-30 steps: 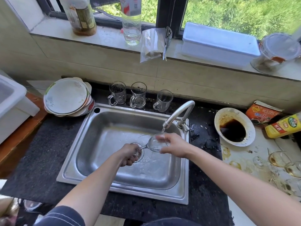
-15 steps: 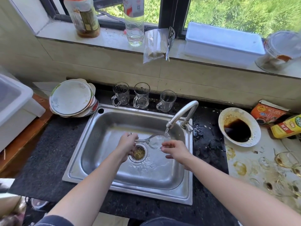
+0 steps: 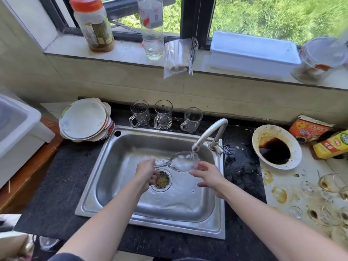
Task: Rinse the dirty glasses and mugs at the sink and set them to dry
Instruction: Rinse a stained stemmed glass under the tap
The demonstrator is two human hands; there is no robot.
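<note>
A clear wine glass point(image 3: 181, 162) lies on its side over the steel sink point(image 3: 105, 178), its bowl under the running tap point(image 3: 207, 134). My left hand point(image 3: 146, 172) grips its stem and foot above the drain. My right hand point(image 3: 207, 175) hovers just right of the bowl's rim, fingers spread and holding nothing. Three glass mugs point(image 3: 163, 114) stand upright in a row behind the sink. Several dirty wine glasses point(image 3: 327, 183) stand on the stained counter at the right.
A stack of plates point(image 3: 84, 119) sits left of the sink. A white bowl with dark sauce point(image 3: 275, 147) sits right of the tap beside a yellow bottle point(image 3: 331, 146). Bottles point(image 3: 152, 25) and a white box point(image 3: 252, 51) line the windowsill. A white tub point(image 3: 17, 127) stands far left.
My right hand has let go of the glass bowl and drawn back slightly. My left hand has lifted the glass closer to the tap spout.
</note>
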